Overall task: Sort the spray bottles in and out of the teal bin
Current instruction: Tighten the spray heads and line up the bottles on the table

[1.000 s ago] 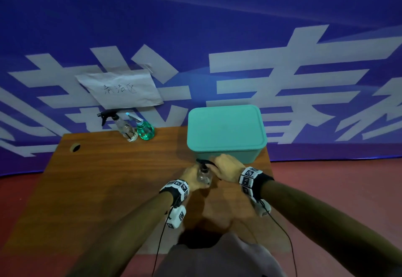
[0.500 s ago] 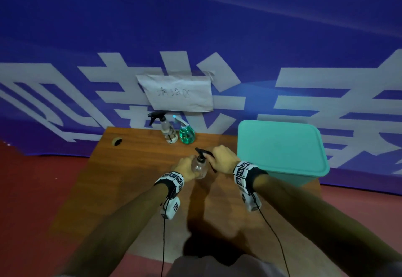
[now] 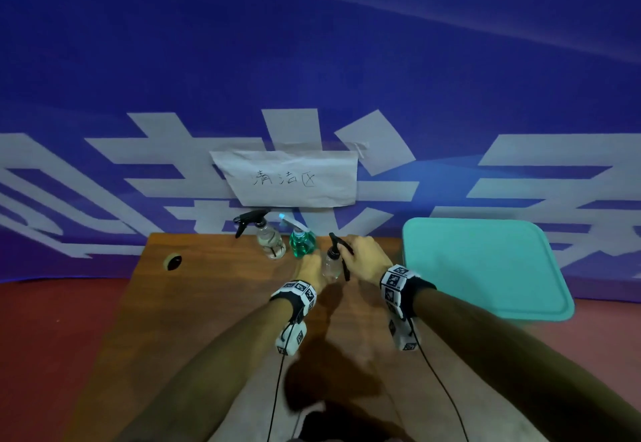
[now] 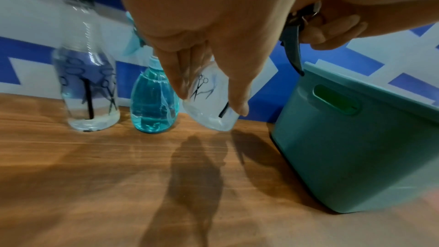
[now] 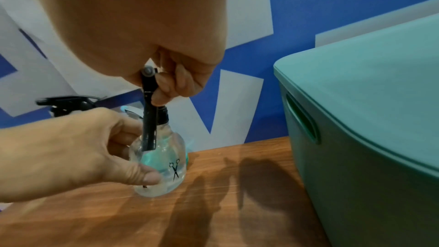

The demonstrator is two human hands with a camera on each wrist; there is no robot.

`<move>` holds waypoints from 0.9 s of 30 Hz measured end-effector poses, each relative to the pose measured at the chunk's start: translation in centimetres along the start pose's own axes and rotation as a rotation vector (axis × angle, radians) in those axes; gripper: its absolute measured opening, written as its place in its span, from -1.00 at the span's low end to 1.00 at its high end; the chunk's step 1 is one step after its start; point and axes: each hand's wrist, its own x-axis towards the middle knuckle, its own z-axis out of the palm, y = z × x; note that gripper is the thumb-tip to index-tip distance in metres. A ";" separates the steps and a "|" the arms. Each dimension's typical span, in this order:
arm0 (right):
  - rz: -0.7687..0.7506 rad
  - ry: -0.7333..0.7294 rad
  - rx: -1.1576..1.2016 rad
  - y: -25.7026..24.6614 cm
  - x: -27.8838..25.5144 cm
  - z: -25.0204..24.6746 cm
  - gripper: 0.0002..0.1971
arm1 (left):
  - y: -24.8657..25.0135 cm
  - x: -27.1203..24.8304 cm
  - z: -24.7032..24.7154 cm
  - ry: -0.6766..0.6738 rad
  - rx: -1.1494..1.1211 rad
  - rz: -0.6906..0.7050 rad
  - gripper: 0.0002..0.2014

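Note:
A small clear spray bottle (image 3: 331,263) with a black trigger head is held tilted just above the wooden table (image 3: 215,302). My left hand (image 3: 309,267) grips its body (image 4: 211,112), and my right hand (image 3: 364,257) curls round its black spray head (image 5: 152,100). To its left stand a teal-filled spray bottle (image 3: 301,242) and a taller clear bottle (image 3: 270,242) with a black trigger, both by the table's far edge. The teal bin (image 3: 485,268) stands to the right with its lid on; the bin's side handle slot (image 5: 301,119) faces the bottles.
A paper sign (image 3: 288,177) with handwriting is taped to the blue banner wall behind the bottles. A round cable hole (image 3: 172,261) is in the table's left part. Red floor lies beyond the table's left side.
Both hands have carried the small clear bottle away from the front of the teal bin, leftward and toward the far edge, up beside the two standing bottles. The head view has turned left.

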 end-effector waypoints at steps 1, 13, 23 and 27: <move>0.032 -0.011 -0.002 0.4 0.4 0.0 -0.69 | 0.2 1.0 0.4 -0.016 0.019 0.019 -0.59; 0.202 -0.033 -0.031 3.9 4.5 2.5 -0.55 | 0.8 7.5 2.8 -0.147 0.082 0.037 -0.89; 0.002 -0.088 -0.203 2.9 7.9 3.8 -0.76 | -2.9 8.9 3.0 -0.076 0.074 -0.005 -0.28; -0.035 -0.101 -0.323 2.4 9.1 3.9 -0.80 | -4.4 8.2 2.1 -0.071 0.089 -0.080 -0.74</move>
